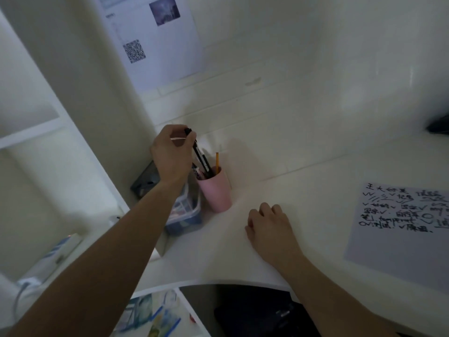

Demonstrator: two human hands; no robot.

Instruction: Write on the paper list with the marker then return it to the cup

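Right hand (269, 224) rests loosely curled and empty on the table (303, 190); left hand (171, 152) pinches the marker (200, 156), tip seemingly inside the pink cup (216, 190), paper list (401, 229) well apart, so either lifting out or release follows.

Home study corner — white desk (303, 190), shelves (31, 132), pen cup (216, 190).

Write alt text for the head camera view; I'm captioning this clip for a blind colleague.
The left hand grips a black marker whose lower end sits in a pink cup of pens on a white desk. The right hand rests flat on the desk, apart from a handwritten paper list at the right.
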